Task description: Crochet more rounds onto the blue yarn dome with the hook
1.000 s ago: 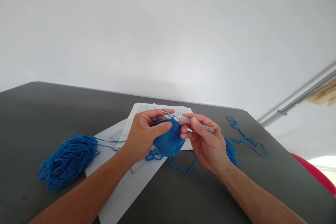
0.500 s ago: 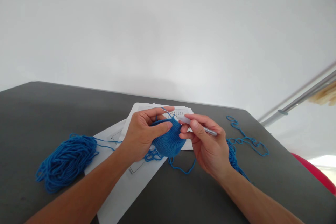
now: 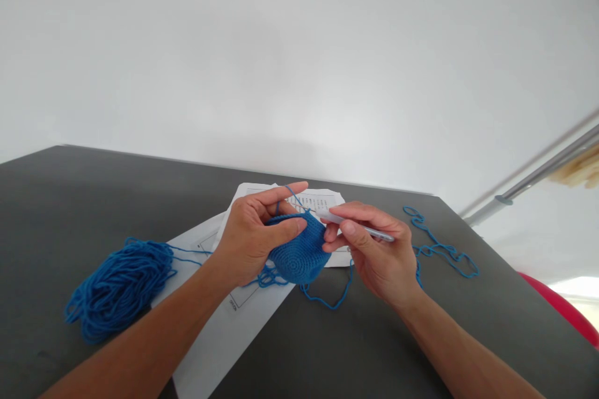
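A round blue crochet piece (image 3: 297, 253), worked in spiral rounds, is pinched at its upper edge by my left hand (image 3: 255, 230). Blue working yarn (image 3: 295, 194) passes over my raised left index finger down to the piece. My right hand (image 3: 377, 249) grips a crochet hook (image 3: 349, 224) with a pale handle, held like a pencil. The hook's thin tip lies at the top edge of the piece, by the yarn; the exact loop is too small to make out. My right fingertips are close against the right side of the piece.
On the dark table (image 3: 93, 199), a blue yarn skein (image 3: 119, 290) lies left, its strands leading toward my left hand. Printed paper sheets (image 3: 243, 324) are under my hands. Loose blue yarn (image 3: 444, 249) curls at right. A metal rail (image 3: 552, 165) and red edge (image 3: 561, 308) are farther right.
My right hand with the hook has shifted slightly right. My left index finger has risen a little, and the yarn from it runs more directly to the hook tip.
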`<action>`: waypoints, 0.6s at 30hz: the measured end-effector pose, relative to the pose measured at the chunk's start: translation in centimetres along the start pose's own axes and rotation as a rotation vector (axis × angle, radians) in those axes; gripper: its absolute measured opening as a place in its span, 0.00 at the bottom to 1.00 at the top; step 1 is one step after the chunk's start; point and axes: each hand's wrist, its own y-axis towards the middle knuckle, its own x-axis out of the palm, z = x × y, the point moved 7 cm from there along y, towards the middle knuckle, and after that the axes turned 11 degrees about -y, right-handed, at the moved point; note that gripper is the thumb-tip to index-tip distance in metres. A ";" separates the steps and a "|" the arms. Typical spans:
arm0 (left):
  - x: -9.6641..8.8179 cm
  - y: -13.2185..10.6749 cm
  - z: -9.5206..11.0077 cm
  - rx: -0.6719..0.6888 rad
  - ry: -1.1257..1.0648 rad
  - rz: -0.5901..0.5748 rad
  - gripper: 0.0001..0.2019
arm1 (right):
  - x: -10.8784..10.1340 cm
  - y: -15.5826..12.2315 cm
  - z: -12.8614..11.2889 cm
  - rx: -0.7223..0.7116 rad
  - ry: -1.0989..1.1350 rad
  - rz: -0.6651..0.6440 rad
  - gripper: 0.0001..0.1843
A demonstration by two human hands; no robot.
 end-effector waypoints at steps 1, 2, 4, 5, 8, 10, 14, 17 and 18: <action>0.0 0.0 0.0 -0.001 -0.005 -0.002 0.27 | -0.1 0.0 -0.1 -0.004 -0.015 -0.012 0.08; 0.0 0.0 0.0 -0.002 -0.007 -0.005 0.27 | -0.1 0.0 -0.1 -0.008 -0.029 -0.023 0.08; -0.1 0.0 0.1 -0.003 -0.002 -0.007 0.27 | -0.3 0.1 -0.3 -0.019 -0.059 -0.043 0.08; -0.1 0.0 0.1 -0.003 0.005 -0.007 0.27 | -0.4 0.1 -0.4 -0.024 -0.076 -0.049 0.08; -0.3 0.0 0.1 0.000 0.024 0.004 0.28 | -0.9 0.3 -0.7 -0.046 -0.140 -0.059 0.08; -0.5 0.0 0.1 0.002 0.034 0.018 0.29 | -1.2 0.3 -0.9 -0.071 -0.176 -0.069 0.09; -0.7 0.2 0.2 0.006 0.053 0.041 0.30 | -1.3 0.3 -1.2 -0.119 -0.208 -0.120 0.10; -0.7 0.2 0.2 0.010 0.067 0.046 0.30 | -1.2 0.4 -1.7 -0.152 -0.248 -0.145 0.11; -0.7 0.2 0.2 0.010 0.070 0.044 0.30 | -1.1 0.4 -1.9 -0.167 -0.269 -0.149 0.11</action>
